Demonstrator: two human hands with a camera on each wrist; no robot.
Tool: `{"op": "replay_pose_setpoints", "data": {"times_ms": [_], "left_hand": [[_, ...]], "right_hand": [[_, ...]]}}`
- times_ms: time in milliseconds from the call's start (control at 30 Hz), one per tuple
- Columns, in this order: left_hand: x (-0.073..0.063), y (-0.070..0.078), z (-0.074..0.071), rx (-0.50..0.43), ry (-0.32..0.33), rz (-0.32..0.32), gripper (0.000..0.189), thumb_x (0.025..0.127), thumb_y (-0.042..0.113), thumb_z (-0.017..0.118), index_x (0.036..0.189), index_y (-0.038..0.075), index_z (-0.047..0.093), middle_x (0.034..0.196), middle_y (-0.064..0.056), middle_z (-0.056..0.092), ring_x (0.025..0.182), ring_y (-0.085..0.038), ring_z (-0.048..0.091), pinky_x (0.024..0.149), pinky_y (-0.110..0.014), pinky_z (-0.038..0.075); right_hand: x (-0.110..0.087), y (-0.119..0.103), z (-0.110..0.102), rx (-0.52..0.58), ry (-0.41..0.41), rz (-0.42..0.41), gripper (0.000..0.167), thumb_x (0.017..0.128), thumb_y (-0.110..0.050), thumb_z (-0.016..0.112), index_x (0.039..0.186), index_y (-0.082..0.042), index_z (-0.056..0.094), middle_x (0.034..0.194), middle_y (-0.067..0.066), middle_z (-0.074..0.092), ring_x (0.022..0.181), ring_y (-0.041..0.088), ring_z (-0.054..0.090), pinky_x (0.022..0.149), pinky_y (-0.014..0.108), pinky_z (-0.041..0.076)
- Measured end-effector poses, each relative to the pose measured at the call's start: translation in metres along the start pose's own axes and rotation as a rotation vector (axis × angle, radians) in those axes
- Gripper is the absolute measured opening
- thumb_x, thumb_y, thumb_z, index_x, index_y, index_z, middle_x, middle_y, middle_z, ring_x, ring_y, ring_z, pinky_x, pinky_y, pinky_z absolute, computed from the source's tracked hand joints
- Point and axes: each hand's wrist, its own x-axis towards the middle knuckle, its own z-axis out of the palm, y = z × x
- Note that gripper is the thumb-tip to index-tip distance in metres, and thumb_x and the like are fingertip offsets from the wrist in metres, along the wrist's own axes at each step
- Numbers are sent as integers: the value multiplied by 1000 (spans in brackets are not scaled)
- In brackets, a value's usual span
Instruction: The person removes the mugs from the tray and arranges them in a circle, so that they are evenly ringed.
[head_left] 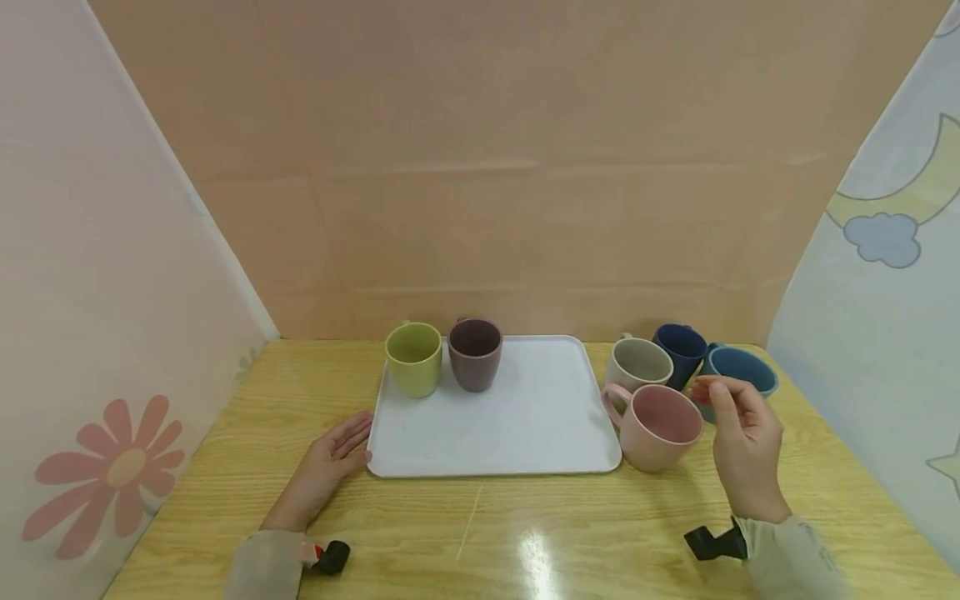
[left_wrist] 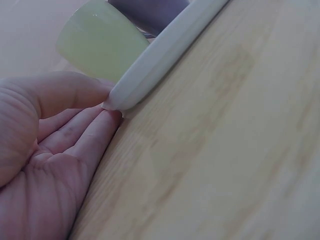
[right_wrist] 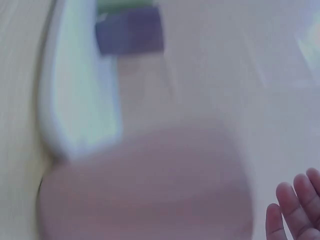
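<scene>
At the near left corner of the white tray (head_left: pixel 495 433), my left hand (head_left: pixel 330 458) pinches the edge, its thumb on the rim and its fingers against the side, as the left wrist view shows. A yellow-green mug (head_left: pixel 415 367) and a purple mug (head_left: pixel 476 358) stand upright on the tray's far left part. Beside the tray's right edge is a pink mug (head_left: pixel 652 442), its handle pointing left. My right hand (head_left: pixel 750 442) is raised just right of this mug with loosely bent fingers (right_wrist: pixel 290 200) and holds nothing. It partly covers a teal mug (head_left: pixel 742 367).
Behind the pink mug stand a beige mug (head_left: pixel 637 362) and a dark blue mug (head_left: pixel 681 346), close together. The wooden table (head_left: pixel 420 533) meets a tan wall (head_left: pixel 487 167) at the back, with patterned side walls left and right.
</scene>
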Motion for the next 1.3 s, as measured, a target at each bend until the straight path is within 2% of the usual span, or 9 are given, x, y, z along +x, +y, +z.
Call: {"op": "replay_pose_setpoints", "data": {"times_ms": [200, 367, 467, 567, 700, 800, 933, 1067, 1300], "left_hand": [[1, -1, 0, -4, 0, 14, 70, 97, 3, 66, 157, -1, 30, 161, -19, 34, 147, -32, 33, 100, -10, 41], [0, -2, 1, -6, 4, 14, 70, 97, 2, 66, 157, -1, 31, 160, -19, 35, 147, -32, 33, 100, -10, 41], [1, -3, 1, -8, 4, 14, 70, 97, 3, 66, 157, -1, 31, 160, -19, 35, 147, -32, 34, 100, -10, 41], [1, -3, 1, -11, 2, 16, 70, 97, 3, 66, 157, -1, 31, 160, -18, 35, 147, -31, 34, 100, -11, 41], [2, -3, 0, -12, 0, 18, 70, 97, 3, 66, 157, -1, 31, 160, -18, 35, 147, -31, 34, 100, -11, 42], [2, -3, -1, -10, 3, 15, 70, 96, 2, 66, 157, -2, 31, 160, -19, 35, 146, -32, 34, 100, -11, 42], [2, -3, -2, -8, 7, 18, 70, 96, 2, 67, 157, -2, 31, 160, -19, 35, 146, -31, 34, 100, -11, 42], [2, -2, -2, -13, 8, 14, 70, 96, 3, 67, 157, -1, 32, 160, -19, 36, 146, -31, 35, 100, -11, 42], [1, -2, 0, -50, 5, 13, 69, 96, -1, 66, 156, -2, 31, 159, -21, 36, 147, -33, 34, 100, -12, 43]], "right_hand": [[-2, -28, 33, 107, -121, -47, 20, 104, -1, 52, 112, 13, 63, 100, 1, 68, 95, 11, 65, 88, 13, 51], [-2, -36, 68, 203, -262, 36, 19, 102, 1, 57, 117, 12, 60, 106, 2, 67, 98, 11, 65, 89, 14, 52], [0, -35, 92, 230, -331, 98, 26, 99, -2, 63, 122, 10, 58, 114, 3, 64, 104, 11, 63, 90, 15, 52], [4, -33, 118, 250, -392, 148, 35, 96, -4, 68, 128, 7, 57, 123, 8, 61, 113, 18, 61, 92, 18, 52], [7, -28, 150, 262, -479, 214, 46, 93, -4, 72, 135, 2, 54, 136, 15, 56, 125, 32, 56, 101, 31, 51], [8, -23, 173, 242, -529, 259, 59, 90, -6, 75, 142, 0, 48, 145, 15, 50, 134, 36, 49, 108, 43, 47], [10, -19, 199, 172, -567, 311, 77, 86, -10, 80, 151, -4, 39, 155, 13, 41, 142, 33, 40, 114, 46, 39], [11, -12, 219, 119, -563, 338, 88, 83, -14, 84, 154, -5, 33, 158, 15, 35, 146, 33, 35, 117, 48, 35], [12, 3, 241, 115, -534, 304, 95, 80, -15, 88, 155, -1, 31, 156, 17, 37, 144, 36, 37, 116, 52, 35]]}}
